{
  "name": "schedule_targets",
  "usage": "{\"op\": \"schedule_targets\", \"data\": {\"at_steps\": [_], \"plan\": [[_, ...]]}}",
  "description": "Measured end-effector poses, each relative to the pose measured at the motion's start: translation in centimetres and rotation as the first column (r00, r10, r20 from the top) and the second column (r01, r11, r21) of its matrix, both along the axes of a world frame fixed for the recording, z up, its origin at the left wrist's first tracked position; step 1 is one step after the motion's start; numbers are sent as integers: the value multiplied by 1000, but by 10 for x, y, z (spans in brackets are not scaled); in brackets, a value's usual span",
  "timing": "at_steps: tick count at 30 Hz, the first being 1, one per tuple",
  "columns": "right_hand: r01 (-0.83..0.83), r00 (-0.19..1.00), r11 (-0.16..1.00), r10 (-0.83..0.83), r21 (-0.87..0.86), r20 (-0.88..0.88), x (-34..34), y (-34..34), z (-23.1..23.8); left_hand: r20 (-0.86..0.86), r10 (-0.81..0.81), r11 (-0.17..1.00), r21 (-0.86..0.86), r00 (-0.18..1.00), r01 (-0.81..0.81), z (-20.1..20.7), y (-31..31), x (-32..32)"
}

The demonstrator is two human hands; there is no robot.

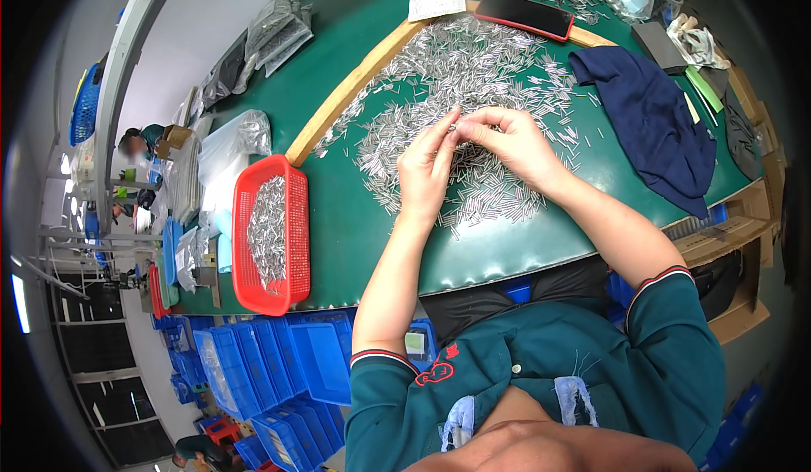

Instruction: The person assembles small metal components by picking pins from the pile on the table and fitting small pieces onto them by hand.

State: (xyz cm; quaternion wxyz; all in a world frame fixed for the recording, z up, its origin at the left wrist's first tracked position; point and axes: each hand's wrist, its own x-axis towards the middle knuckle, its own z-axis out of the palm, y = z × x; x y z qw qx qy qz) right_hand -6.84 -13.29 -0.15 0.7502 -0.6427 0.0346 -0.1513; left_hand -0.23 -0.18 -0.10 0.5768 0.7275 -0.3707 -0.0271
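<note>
A wide heap of small silvery metal pins (473,58) covers the middle of the green table. Over the heap, my left hand (425,164) and my right hand (515,147) meet at their fingertips. Both are closed in a pinch around a tiny shiny metal piece, apparently one of the pins, mostly covered by the fingers. To the left of my hands stands a red plastic basket (300,244), with more metal pins (269,231) lying inside it.
Wooden strips (355,84) edge the heap at the back and left. A black phone (524,16) and paper slips (437,4) rest on them. Dark blue cloth (646,117) lies at right. Plastic bags (245,134) sit at left; blue bins (321,358) stand below the table edge.
</note>
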Motion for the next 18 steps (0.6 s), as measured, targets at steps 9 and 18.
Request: {"op": "schedule_targets", "data": {"at_steps": [9,18], "plan": [[-29,993,999,33,34,-112,-2,-1,7,544,7,972,193,839,-133,2,0,-1],[-77,872,535,446,842,-204,1,-11,3,393,-19,967,240,919,-83,1,1,-3]]}}
